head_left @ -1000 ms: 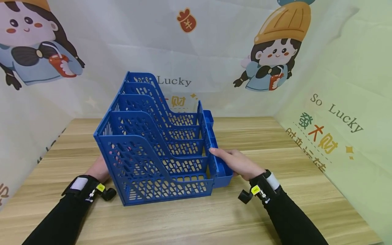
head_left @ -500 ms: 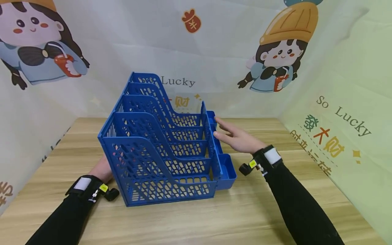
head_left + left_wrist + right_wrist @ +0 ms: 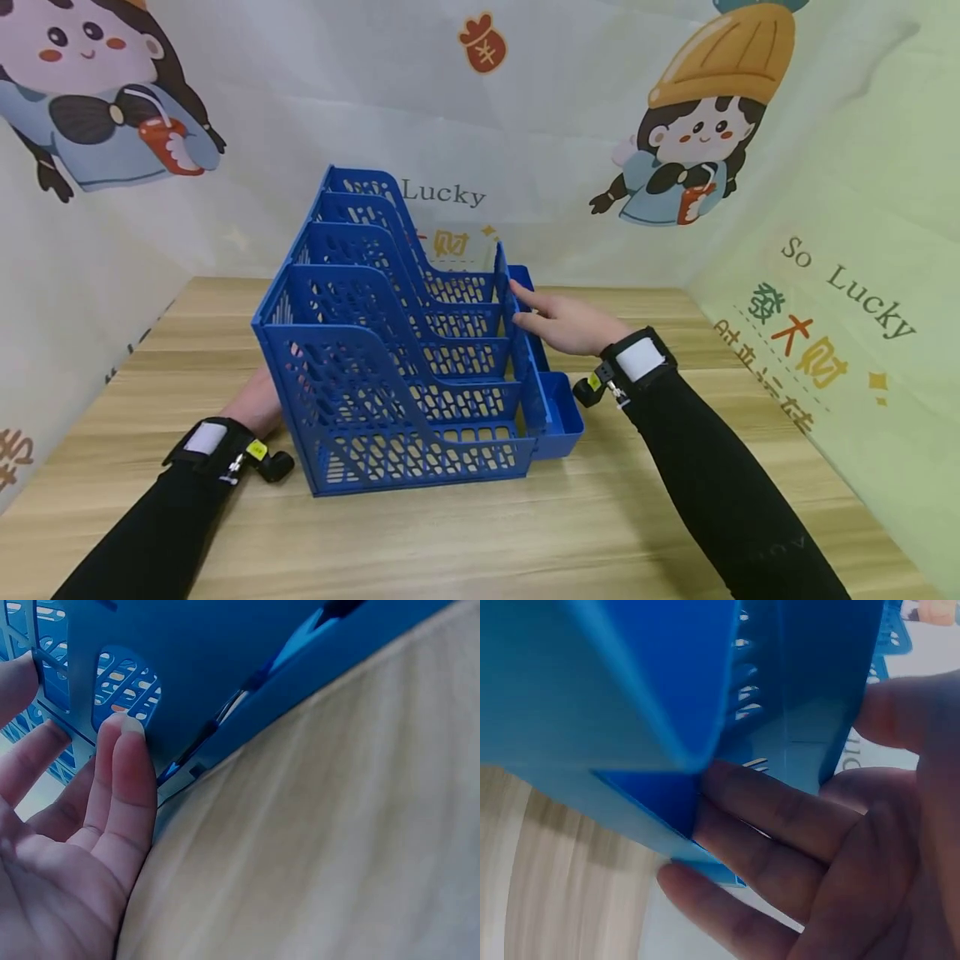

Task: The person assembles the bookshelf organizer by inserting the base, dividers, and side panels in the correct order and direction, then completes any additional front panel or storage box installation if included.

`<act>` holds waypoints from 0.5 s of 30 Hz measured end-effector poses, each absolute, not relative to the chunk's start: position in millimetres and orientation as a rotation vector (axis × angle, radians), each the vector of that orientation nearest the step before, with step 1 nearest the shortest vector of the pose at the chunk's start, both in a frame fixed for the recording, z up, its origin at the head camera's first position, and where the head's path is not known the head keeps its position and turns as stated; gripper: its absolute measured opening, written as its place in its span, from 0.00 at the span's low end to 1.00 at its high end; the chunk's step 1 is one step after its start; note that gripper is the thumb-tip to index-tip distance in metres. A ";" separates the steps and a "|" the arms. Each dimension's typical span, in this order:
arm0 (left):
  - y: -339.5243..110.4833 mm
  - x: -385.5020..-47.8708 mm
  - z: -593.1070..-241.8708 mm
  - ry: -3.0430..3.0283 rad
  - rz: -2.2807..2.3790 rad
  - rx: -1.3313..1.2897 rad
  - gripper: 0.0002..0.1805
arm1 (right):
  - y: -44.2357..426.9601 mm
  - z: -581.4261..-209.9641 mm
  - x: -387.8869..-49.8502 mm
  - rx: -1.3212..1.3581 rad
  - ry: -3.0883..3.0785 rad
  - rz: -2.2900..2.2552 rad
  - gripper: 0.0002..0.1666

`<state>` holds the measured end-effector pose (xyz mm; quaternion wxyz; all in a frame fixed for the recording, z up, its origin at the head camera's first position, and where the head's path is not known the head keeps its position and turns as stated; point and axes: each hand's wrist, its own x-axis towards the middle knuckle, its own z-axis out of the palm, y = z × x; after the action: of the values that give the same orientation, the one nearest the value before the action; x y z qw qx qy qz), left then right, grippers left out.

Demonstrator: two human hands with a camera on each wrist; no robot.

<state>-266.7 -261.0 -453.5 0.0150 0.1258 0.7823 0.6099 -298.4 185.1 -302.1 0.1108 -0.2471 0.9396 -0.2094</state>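
A blue desktop file organizer (image 3: pixel 390 358) with several upright slots and perforated dividers stands on the wooden table. Along its right side runs a narrow blue tray (image 3: pixel 558 417) with small compartments. My left hand (image 3: pixel 82 832) is at the organizer's left side, mostly hidden behind it in the head view; in the left wrist view its fingertips touch the perforated panel low down, near the tabletop. My right hand (image 3: pixel 573 323) is at the far part of the right side, thumb and forefinger at the low end panel's rim. Its other fingers (image 3: pixel 772 862) extend loosely by the tray compartments.
The wooden table (image 3: pixel 420 542) extends around the organizer. A printed cloth backdrop (image 3: pixel 555 150) hangs behind and on both sides. Each wrist wears a black strap with a small camera, the right camera (image 3: pixel 588 392) close to the tray's near compartment.
My right hand has let go of the tray's near part, lifted, and moved away from me along the right side to the end panel's rim. The left hand stays put.
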 end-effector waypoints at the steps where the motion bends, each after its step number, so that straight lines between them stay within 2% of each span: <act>1: -261.1 -268.6 -454.8 2.425 1.916 0.407 0.20 | 184.5 -302.3 -298.5 -0.712 2.756 -0.606 0.41; 5: -262.1 -271.4 -457.6 2.443 1.901 0.448 0.20 | 182.7 -303.5 -300.5 -0.662 2.708 -0.630 0.40; 11: -261.9 -267.8 -454.5 2.487 1.842 0.437 0.28 | 182.0 -301.7 -304.3 -0.640 2.642 -0.620 0.42; 15: -262.1 -266.1 -455.4 2.463 1.917 0.417 0.19 | 188.2 -305.4 -306.3 -0.619 2.652 -0.727 0.46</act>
<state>-266.1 -262.1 -455.4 -0.0038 0.1325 0.7821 0.6088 -306.3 188.2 -305.4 0.1607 -0.2169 0.9287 -0.2544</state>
